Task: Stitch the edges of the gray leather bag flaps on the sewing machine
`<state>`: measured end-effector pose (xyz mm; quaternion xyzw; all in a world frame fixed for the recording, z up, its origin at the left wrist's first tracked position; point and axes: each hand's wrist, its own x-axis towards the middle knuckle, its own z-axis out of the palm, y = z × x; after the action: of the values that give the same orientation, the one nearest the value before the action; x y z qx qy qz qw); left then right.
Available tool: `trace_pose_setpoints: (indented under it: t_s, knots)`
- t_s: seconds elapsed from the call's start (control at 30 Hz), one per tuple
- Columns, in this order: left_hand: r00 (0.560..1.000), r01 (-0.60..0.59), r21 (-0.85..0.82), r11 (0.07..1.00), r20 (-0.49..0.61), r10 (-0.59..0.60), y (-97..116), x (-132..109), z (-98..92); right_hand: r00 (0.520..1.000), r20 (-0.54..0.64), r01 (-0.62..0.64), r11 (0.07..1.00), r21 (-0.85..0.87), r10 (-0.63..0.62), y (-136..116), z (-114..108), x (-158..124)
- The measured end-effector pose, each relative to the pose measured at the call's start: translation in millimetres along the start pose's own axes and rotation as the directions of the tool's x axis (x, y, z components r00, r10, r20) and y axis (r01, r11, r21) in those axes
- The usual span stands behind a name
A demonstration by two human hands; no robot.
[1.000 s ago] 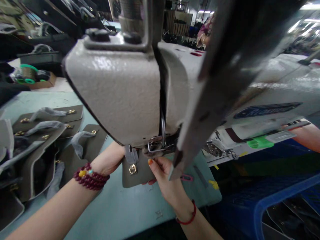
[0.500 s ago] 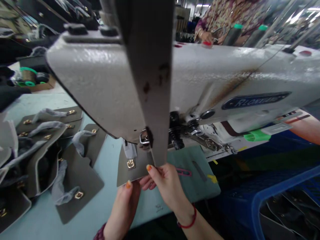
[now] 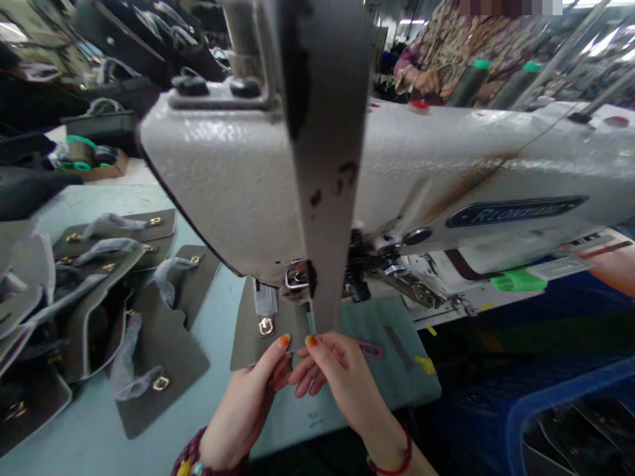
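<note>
One panel [image 3: 288, 324] near worktop's [image 3: 285, 426] front edge: left hand [image 3: 248, 400], moved inward, pinches it, likely steadying; right hand [image 3: 344, 377], can't tell.

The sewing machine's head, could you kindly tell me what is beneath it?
A grey panel reaches under the head, its gold buckle in view; the panel's far end is hidden behind the head.

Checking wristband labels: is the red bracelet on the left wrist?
No, the red bracelet circles the wrist of the right hand.
</note>
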<state>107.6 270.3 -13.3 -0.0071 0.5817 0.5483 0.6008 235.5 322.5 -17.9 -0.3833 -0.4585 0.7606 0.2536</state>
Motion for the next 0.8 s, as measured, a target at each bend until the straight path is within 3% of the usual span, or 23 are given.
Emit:
trace_pose_setpoints:
  t_s: [0.37, 0.8]
  knots:
    - [0.996, 0.007, 0.016, 1.000, 0.083, -0.008, -2, 3, -4.8, 0.991, -0.095, 0.085, 0.992, -0.088, -0.094, 8, 9, 6]
    - [0.988, -0.062, -0.046, 0.997, 0.137, 0.068, 10, 23, -4.1, 0.976, -0.133, 0.152, 0.978, -0.145, -0.171, -7, 9, 25]
